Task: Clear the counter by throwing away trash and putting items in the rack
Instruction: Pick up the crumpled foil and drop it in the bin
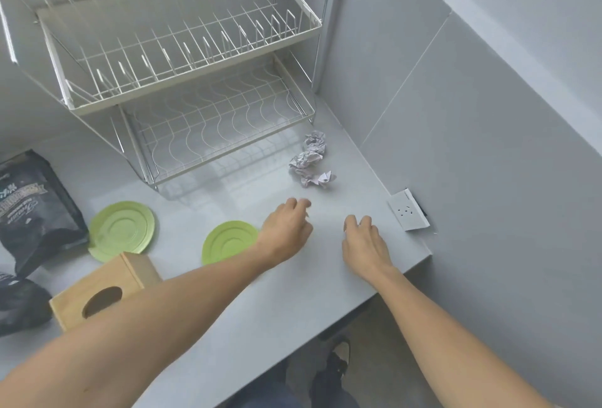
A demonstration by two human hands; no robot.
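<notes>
Crumpled paper balls (pixel 311 160) lie on the grey counter (pixel 254 303) just right of the white two-tier dish rack (pixel 182 59), whose shelves hold nothing. Two green plates rest face down on the counter: one (pixel 122 230) at the left, the other (pixel 228 241) partly under my left wrist. My left hand (pixel 286 228) hovers a short way below the paper, fingers loosely curled, holding nothing. My right hand (pixel 365 245) is beside it to the right, also with nothing in it, fingers bent downward.
A wooden tissue box (pixel 104 293) sits at the lower left. Black snack bags (pixel 32 205) lie at the far left. A white wall socket (pixel 408 214) hangs loose by the right wall. The counter's edge (pixel 358 303) drops off near my right forearm.
</notes>
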